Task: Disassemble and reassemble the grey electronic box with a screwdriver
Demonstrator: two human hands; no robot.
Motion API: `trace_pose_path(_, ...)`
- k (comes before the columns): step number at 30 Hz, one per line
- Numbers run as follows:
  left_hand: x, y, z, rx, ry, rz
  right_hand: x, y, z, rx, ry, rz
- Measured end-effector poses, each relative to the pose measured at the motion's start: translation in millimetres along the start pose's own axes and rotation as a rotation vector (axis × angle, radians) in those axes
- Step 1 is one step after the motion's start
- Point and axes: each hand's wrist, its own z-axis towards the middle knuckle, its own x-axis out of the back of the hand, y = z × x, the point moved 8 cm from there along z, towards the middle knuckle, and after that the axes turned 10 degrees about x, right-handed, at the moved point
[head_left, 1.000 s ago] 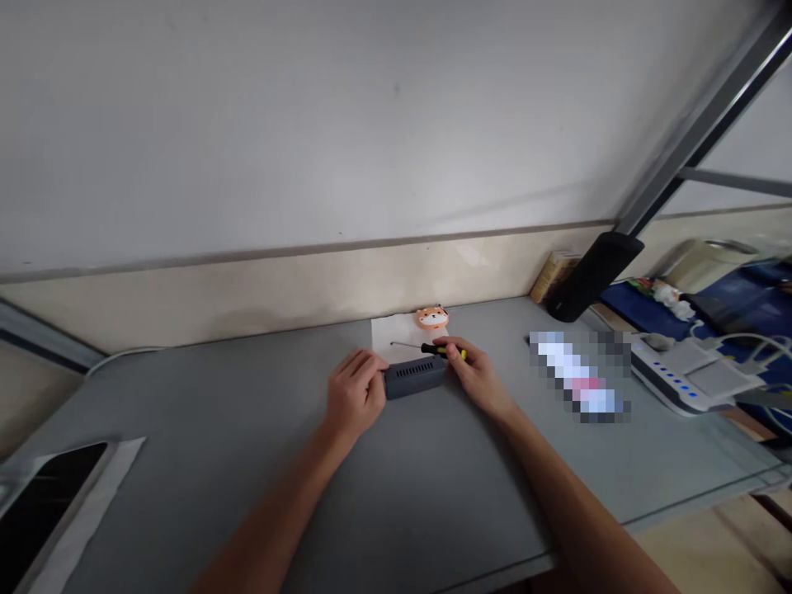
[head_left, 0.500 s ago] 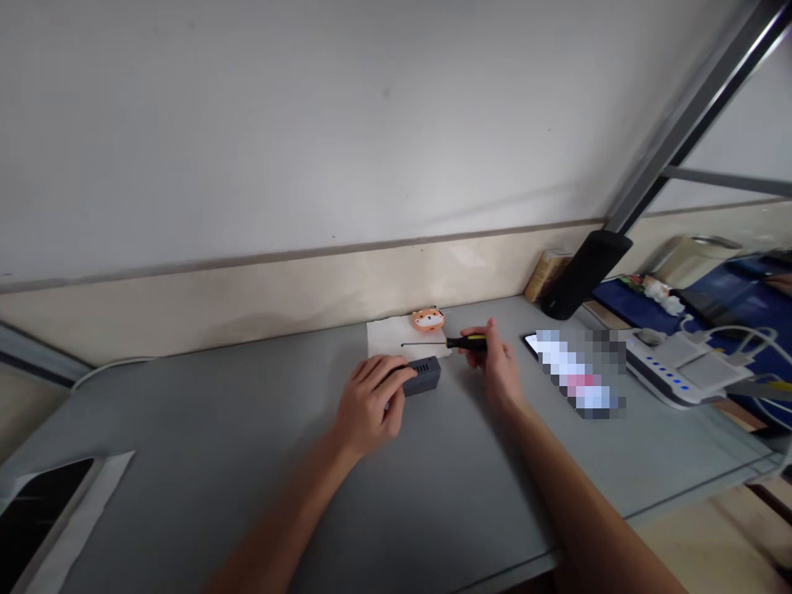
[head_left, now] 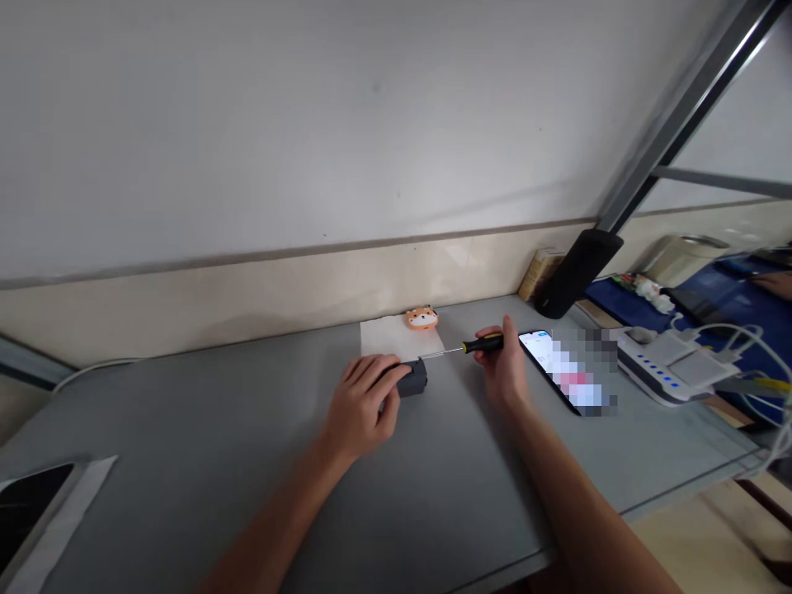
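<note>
Dark grey rectangular plastic-looking block (head_left: 413, 381) is placed on the grey table (head_left: 278, 495), just in front of the white paper sheet (head_left: 389, 337). Its left part is covered by the left hand (head_left: 365, 404): fingers curled over the top, thumb toward the near side, block clasped between them. Screwdriver with black-and-yellow handle and thin metal shaft (head_left: 486, 342) is gripped by the handle in the right hand (head_left: 504, 367), fingers closed around it, thumb tipped upward. Shaft is pointed left, tip at the upper edge of the block's right end.

For good control, the block should be kept pressed flat by the left hand, fingers clear of the tip's path. Shaft should be lined up squarely before any force is added; pressure should be light, since a slip could be carried toward the left fingers.

Contact between tip and block cannot be confirmed; tip shape is too small to be read. Block's left end and much of its top are hidden by the fingers. Handle's butt is masked by the right hand. Black-edged phone (head_left: 539, 352) is partly pixelated; dark-screened device (head_left: 30, 511) is cut off at left.
</note>
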Motion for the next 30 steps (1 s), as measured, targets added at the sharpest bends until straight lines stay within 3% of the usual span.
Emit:
trace_pose_path(7,-2.5,1.1,0.1,-0.007,-0.025,-0.01,-3.6,2.6,-2.0,0.022,-0.062,-0.06)
trace_pose_path(30,-14.5,-1.3,-1.6,0.039,-0.131,0.073,-3.6,5.0,-3.6,-0.026,-0.018,-0.024)
